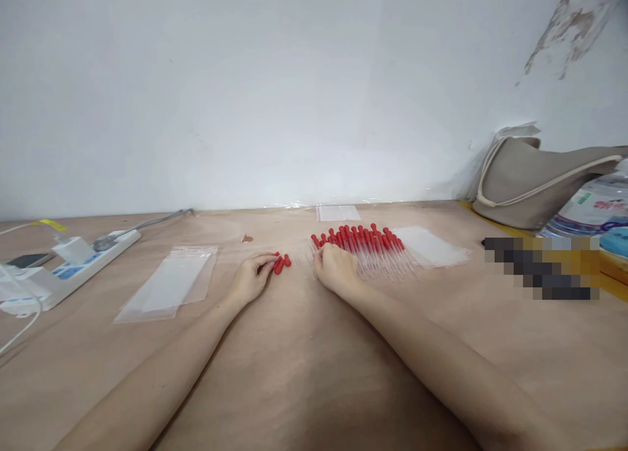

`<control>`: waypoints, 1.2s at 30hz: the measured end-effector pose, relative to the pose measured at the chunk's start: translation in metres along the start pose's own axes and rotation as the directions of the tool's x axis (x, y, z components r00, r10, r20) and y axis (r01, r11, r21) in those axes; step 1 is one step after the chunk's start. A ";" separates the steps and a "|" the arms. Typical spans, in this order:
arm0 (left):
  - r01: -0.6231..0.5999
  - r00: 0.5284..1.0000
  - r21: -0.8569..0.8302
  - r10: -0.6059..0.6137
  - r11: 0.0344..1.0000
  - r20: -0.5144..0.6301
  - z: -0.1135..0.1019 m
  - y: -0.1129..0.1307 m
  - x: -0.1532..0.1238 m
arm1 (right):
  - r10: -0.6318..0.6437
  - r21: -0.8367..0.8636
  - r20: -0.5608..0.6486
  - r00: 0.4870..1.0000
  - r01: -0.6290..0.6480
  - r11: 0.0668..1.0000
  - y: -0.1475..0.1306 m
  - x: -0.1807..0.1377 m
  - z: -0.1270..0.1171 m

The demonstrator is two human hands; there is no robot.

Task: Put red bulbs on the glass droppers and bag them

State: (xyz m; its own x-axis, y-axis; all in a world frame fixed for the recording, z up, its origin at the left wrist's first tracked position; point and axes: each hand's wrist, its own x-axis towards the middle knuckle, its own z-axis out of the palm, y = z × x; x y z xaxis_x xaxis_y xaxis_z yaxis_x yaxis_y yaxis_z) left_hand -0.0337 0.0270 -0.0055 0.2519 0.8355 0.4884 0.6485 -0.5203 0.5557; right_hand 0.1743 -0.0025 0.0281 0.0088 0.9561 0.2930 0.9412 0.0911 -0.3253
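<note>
My left hand (pixel 252 277) rests low over the table with its fingers pinched at a small group of loose red rubber bulbs (pixel 279 266); one bulb shows at the fingertips. A few thin clear tubes (pixel 297 257) lie just right of these bulbs, hard to make out. My right hand (pixel 337 268) is closed at the left end of a row of droppers (pixel 375 248). These have red bulbs at the far end and clear tubes pointing toward me. What the right fingers grip is hidden behind the hand.
Clear plastic bags (pixel 169 284) lie at left, beside a white power strip (pixel 98 268) with plugs and a phone (pixel 30 261). White sheets (pixel 432 247) lie right of the droppers, a small bag (pixel 338 213) behind. A grey bag (pixel 540 176) and large bottle (pixel 589 209) stand far right.
</note>
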 end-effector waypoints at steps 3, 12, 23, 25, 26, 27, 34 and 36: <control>0.019 0.997 -0.064 -0.023 0.998 -0.075 0.000 0.003 -0.001 | -0.044 0.108 -0.047 0.998 0.049 0.993 0.013 -0.011 -0.002; -0.109 0.991 -0.271 0.084 0.956 -0.102 0.021 0.056 -0.030 | -0.354 0.503 -0.129 0.926 0.368 0.782 0.060 -0.048 -0.011; -0.082 0.990 -0.155 0.099 0.985 0.106 0.019 0.065 -0.033 | -0.475 0.498 -0.132 0.870 0.473 0.727 0.054 -0.055 -0.009; -0.093 0.988 -0.155 0.110 0.983 0.106 0.020 0.066 -0.033 | -0.488 0.495 -0.108 0.866 0.473 0.729 0.054 -0.055 -0.009; -0.101 0.988 -0.159 0.118 0.982 0.103 0.020 0.067 -0.033 | -0.491 0.494 -0.098 0.865 0.471 0.731 0.053 -0.055 -0.010; -0.110 0.987 -0.165 0.128 0.980 0.100 0.020 0.067 -0.033 | -0.492 0.494 -0.091 0.866 0.468 0.733 0.053 -0.055 -0.010; -0.071 0.986 -0.207 0.101 0.976 0.134 0.021 0.065 -0.033 | -0.534 0.510 -0.106 0.839 0.507 0.695 0.053 -0.052 -0.009; -0.028 0.986 -0.240 0.066 0.970 0.150 0.023 0.063 -0.034 | -0.552 0.510 -0.111 0.827 0.524 0.682 0.054 -0.052 -0.008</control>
State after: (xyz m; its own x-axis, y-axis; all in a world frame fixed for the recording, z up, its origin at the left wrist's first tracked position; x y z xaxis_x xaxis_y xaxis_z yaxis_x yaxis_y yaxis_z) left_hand 0.0154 -0.0300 -0.0022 0.3993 0.8164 0.4173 0.4497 -0.5710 0.6868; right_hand 0.2270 -0.0497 0.0027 -0.4747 0.7092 0.5213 0.4746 0.7050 -0.5270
